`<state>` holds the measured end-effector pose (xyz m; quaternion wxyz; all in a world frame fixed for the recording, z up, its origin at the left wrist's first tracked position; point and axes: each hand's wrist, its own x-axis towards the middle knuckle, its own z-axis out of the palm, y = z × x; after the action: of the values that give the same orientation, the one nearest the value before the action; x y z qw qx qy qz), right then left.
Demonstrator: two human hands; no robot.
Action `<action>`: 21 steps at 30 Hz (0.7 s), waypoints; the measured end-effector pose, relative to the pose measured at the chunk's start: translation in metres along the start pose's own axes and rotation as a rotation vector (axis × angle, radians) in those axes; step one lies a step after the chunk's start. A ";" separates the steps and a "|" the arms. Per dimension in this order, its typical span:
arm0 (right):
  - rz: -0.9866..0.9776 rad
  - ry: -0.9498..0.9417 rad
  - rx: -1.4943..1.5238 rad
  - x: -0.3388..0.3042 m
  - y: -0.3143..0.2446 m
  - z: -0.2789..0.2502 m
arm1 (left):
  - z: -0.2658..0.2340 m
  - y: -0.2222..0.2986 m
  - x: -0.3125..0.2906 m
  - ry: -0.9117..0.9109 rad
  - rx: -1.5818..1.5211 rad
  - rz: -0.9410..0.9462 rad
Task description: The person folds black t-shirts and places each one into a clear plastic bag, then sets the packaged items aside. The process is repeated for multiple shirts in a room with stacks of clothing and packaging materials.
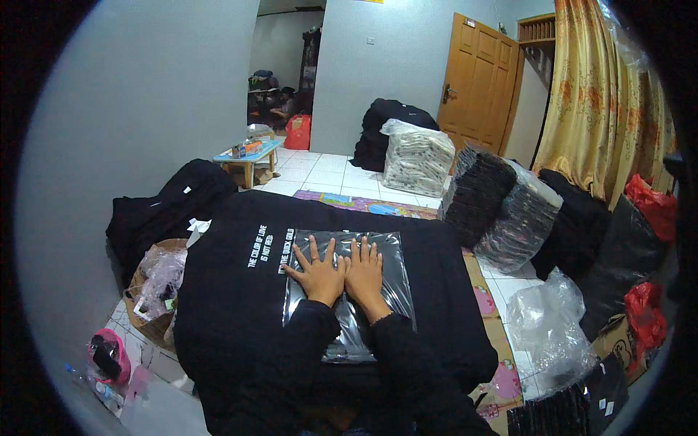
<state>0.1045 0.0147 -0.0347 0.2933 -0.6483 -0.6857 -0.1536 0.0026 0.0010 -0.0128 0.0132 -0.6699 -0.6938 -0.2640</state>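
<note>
Left hand (318,278) lies flat, fingers spread; right hand (365,276) flat just beside it, fingers closer set, thumb sides seemingly touching; neither grips anything. Both rest on a shiny clear plastic bag (395,294), itself on black fabric (222,312) with white lettering (259,247); contents hard to tell, black on black. Step in hand looks like smoothing the film; next move probably calls for even outward pressure, no creasing. Further out: clear wrap (166,272) at left, stacked packs (476,200) at right
</note>
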 end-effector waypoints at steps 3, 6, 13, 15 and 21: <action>0.002 -0.001 0.003 0.000 0.000 -0.001 | -0.001 0.000 0.000 -0.011 -0.001 -0.006; 0.004 -0.006 0.009 0.000 -0.001 -0.002 | -0.001 0.000 0.000 -0.015 0.009 -0.004; 0.012 0.013 0.025 0.000 -0.001 0.000 | -0.002 0.002 0.001 -0.025 0.071 -0.013; 0.002 0.038 0.033 0.000 -0.001 0.001 | -0.003 0.002 0.001 -0.039 0.061 -0.017; 0.023 0.010 0.034 0.001 -0.002 -0.001 | -0.002 0.002 0.001 -0.023 0.072 -0.011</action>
<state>0.1031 0.0147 -0.0332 0.3096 -0.6501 -0.6793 -0.1418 0.0039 0.0012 -0.0101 0.0281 -0.6682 -0.7066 -0.2311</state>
